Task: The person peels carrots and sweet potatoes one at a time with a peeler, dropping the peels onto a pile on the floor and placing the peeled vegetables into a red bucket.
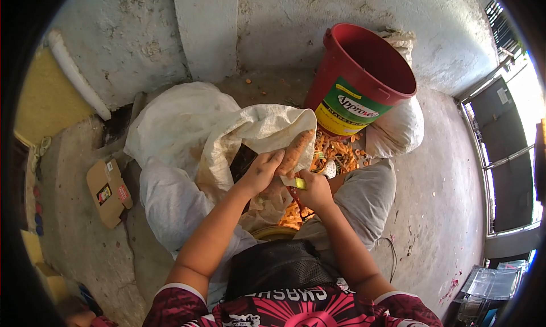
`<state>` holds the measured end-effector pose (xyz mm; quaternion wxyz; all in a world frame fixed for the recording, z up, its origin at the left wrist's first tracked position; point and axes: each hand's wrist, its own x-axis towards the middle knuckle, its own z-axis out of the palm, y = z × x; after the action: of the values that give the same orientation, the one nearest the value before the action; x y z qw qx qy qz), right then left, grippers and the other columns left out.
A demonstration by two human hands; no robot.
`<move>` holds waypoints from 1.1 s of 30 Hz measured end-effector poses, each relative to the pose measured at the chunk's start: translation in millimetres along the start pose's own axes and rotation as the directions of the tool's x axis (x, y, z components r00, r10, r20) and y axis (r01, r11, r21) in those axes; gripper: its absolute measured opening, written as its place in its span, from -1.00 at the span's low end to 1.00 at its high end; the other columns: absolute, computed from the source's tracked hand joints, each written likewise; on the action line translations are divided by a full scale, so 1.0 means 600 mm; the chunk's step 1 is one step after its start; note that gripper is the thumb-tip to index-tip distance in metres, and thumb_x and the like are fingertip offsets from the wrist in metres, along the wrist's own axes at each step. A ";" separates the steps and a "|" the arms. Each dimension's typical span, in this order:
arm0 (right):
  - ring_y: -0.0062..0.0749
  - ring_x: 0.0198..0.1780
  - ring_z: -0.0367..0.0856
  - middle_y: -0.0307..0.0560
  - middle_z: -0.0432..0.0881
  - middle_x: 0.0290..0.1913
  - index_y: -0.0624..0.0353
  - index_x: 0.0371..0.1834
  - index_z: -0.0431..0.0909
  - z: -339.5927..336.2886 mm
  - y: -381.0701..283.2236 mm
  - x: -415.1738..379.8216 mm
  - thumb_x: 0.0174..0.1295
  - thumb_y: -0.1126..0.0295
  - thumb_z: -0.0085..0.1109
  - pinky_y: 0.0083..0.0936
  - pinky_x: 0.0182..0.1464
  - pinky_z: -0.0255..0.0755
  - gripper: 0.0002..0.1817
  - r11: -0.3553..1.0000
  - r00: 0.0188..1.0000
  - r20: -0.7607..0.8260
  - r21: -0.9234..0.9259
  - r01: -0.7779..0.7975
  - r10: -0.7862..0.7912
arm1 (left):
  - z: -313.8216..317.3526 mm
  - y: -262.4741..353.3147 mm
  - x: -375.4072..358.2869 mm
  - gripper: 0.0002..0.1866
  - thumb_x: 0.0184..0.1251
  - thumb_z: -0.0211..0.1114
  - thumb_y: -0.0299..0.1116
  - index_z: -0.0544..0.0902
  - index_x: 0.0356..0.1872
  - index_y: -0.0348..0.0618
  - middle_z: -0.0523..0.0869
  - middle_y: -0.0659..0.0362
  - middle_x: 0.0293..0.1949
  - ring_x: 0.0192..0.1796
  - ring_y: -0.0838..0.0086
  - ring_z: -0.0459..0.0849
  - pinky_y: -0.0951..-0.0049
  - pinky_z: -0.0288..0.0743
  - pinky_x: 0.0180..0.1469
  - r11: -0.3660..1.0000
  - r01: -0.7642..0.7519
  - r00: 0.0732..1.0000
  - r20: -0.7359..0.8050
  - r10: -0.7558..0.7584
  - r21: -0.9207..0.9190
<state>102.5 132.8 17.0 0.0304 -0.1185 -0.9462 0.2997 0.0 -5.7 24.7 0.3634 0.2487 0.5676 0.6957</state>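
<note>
A long, dirt-streaked carrot [296,152] is gripped at its lower end by my left hand [263,170], its tip pointing up and to the right. My right hand [315,189] is closed round the yellow-green handle of a knife [300,183], whose short blade lies close to the carrot's lower end. Just left of and behind the carrot, a white woven sack [224,128] stands with its mouth open. Orange peelings [339,150] cover the floor past my right hand, and more lie between my legs beside the rim of a yellow container [274,232].
A tall red bucket [369,65] with a green and yellow label leans against a filled white sack [398,128] at the back. Flattened cardboard [108,191] lies at the left. A wall [273,31] runs behind. Part of another person shows at the lower left.
</note>
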 end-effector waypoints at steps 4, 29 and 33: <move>-0.06 -0.46 0.54 0.10 0.53 -0.56 0.22 -0.37 0.49 0.006 0.004 0.000 -0.25 0.34 0.27 -0.34 -0.39 0.39 -0.68 1.000 0.999 -0.033 0.014 0.011 -0.011 | 0.008 0.002 -0.002 -0.57 0.34 -0.20 -0.12 0.48 -0.23 -0.32 0.57 0.21 -0.42 -0.34 0.60 0.50 0.60 0.34 -0.22 0.997 -0.040 0.999 -0.035 0.038 -0.063; -0.55 -0.57 0.47 -0.19 0.49 -0.62 0.24 -0.44 0.51 0.019 0.023 0.018 0.15 0.35 -0.02 -0.55 -0.50 0.36 -0.81 0.622 0.951 -0.054 0.767 -0.155 0.303 | -0.028 -0.036 0.021 -0.57 0.33 -0.24 -0.09 0.43 -0.13 -0.25 0.55 0.13 -0.47 -0.46 0.43 0.56 0.41 0.51 -0.37 0.747 0.253 0.910 -0.110 -0.399 -0.614; -0.69 -0.60 0.36 -0.33 0.43 -0.62 0.21 -0.42 0.46 -0.012 0.015 0.047 0.18 0.33 -0.01 -0.72 -0.53 0.25 -0.83 0.204 0.854 0.042 0.964 -0.171 0.519 | -0.016 -0.041 0.024 -0.56 0.32 -0.24 -0.10 0.43 -0.13 -0.27 0.56 0.09 -0.43 -0.44 0.39 0.56 0.39 0.52 -0.36 0.617 0.278 0.898 -0.029 -0.438 -0.736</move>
<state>77.7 150.8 17.0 0.1646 -0.3308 -0.5129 0.7749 -10.3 2.0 -2.2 0.5020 -0.1047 0.3239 0.7950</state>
